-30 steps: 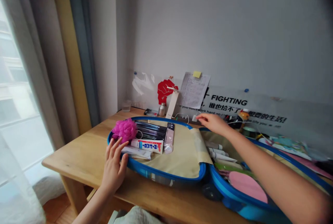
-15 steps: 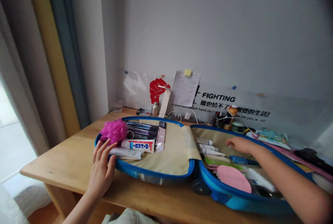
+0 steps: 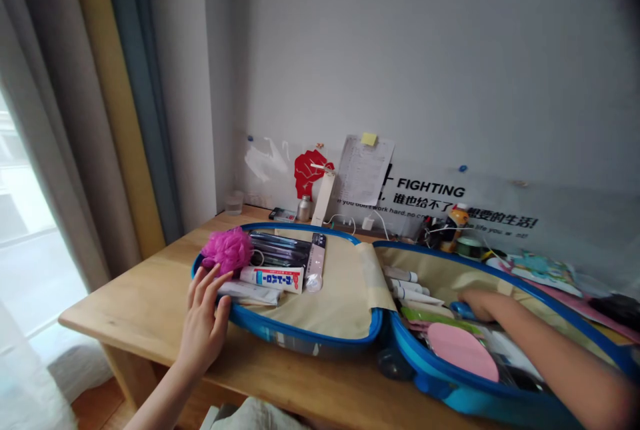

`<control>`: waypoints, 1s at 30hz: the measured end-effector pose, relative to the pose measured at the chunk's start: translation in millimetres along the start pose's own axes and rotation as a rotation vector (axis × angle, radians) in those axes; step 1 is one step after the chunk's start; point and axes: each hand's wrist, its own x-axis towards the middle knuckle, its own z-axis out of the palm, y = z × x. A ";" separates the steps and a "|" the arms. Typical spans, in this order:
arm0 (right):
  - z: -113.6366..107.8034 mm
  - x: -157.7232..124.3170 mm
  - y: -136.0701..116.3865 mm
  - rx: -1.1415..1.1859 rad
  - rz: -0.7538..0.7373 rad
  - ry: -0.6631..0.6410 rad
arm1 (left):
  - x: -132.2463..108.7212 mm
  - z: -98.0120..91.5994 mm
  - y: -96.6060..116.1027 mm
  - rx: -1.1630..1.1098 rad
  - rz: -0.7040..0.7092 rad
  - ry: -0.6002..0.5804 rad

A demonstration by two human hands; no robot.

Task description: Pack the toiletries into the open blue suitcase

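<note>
A blue-rimmed suitcase lies open on the table, its two halves side by side. My left hand rests with spread fingers at the left half's front rim, holding nothing. Close to its fingertips are a pink mesh bath puff, a white flat packet and a toothpaste tube. Inside the right half, my right hand curls down over a blue object, its fingertips partly hidden. Around it are white tubes, a green packet and a pink rounded item.
Dark slim packs and a pink-and-white package lie in the left half. Along the wall stand a small metal bottle, a white upright strip and an orange-topped bottle. Curtains hang at left.
My right hand has lowered into the right half, onto the blue object. My left hand stays at the rim. The whole view has shifted slightly.
</note>
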 end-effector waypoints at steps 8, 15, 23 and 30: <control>2.2 -5.9 -7.0 -0.065 0.019 0.056 | -0.2 1.6 0.0 0.005 -0.008 0.010; -32.3 -19.0 -11.4 -0.036 0.013 0.306 | -0.6 1.1 1.2 -0.001 -0.031 -0.005; -100.9 -47.4 -97.0 0.101 -0.254 0.592 | -0.3 1.4 1.5 -0.013 -0.028 0.001; -98.7 -71.3 -253.8 0.162 -0.651 0.561 | -0.1 1.1 3.7 -0.023 -0.032 0.006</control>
